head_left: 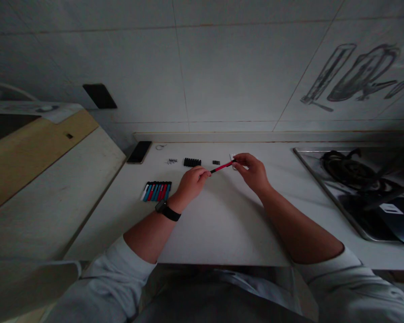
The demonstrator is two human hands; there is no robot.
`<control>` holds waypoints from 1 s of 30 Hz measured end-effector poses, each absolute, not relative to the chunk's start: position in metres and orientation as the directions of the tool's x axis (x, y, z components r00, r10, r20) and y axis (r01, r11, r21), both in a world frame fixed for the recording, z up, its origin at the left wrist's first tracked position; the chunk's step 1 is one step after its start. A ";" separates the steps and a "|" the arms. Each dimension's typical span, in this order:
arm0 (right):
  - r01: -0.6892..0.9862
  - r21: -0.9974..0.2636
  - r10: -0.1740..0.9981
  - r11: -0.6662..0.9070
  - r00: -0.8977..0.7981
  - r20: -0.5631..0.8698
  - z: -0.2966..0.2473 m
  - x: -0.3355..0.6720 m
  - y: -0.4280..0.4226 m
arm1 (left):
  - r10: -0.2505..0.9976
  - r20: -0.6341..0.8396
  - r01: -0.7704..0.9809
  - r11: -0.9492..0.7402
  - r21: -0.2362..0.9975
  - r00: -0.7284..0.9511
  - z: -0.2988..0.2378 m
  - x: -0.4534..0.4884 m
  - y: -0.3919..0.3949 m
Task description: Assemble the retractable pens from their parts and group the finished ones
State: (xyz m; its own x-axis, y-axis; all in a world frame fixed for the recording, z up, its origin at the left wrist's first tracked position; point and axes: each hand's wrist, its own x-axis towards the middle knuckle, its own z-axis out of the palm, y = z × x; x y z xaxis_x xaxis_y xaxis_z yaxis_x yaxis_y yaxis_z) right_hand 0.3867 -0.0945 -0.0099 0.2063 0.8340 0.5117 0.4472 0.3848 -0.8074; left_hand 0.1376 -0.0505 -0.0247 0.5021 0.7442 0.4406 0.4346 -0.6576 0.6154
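1. A slim red-and-black pen-shaped rod [223, 166] is held above the white countertop [222, 229], slanting slightly upward to the right in the view, between the two hands.
2. Its black lower end is pinched between the thumb and fingers of the left hand [191, 181]; a black-strapped watch [169, 211] is worn on that wrist.
3. Its black upper end is gripped by the thumb and fingertips of the right hand [252, 171].
4. Behind the rod, a small dark rectangular cluster [216, 162] is placed; a white item, partly hidden by the right hand, cannot be identified.
5. Just beyond the left hand, short black cylinders [192, 162] are lined up side by side, with small metallic coil-like pieces [172, 161] scattered to their left.
6. Near the left wrist, white, blue and red black-ended tubes [156, 191] are laid in a row.
7. Farther left, a black rectangular smartphone [139, 152] is laid flat.
8. At far right, a metal-rimmed gas stove [343, 197] is set into the counter.
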 end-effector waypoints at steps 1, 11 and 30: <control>0.319 -0.877 0.865 0.359 0.238 0.441 -0.011 0.387 -0.092 | 0.745 0.442 0.421 -0.655 0.628 0.499 -0.025 0.138 -0.051; -0.149 -0.945 0.934 0.292 0.260 0.247 -0.010 0.377 -0.092 | 0.603 0.351 0.263 -0.699 0.664 0.716 -0.021 0.143 -0.062; -0.020 -0.942 0.892 0.334 0.330 0.309 -0.006 0.406 -0.083 | 0.694 0.356 0.403 -0.679 0.614 0.626 -0.027 0.140 -0.056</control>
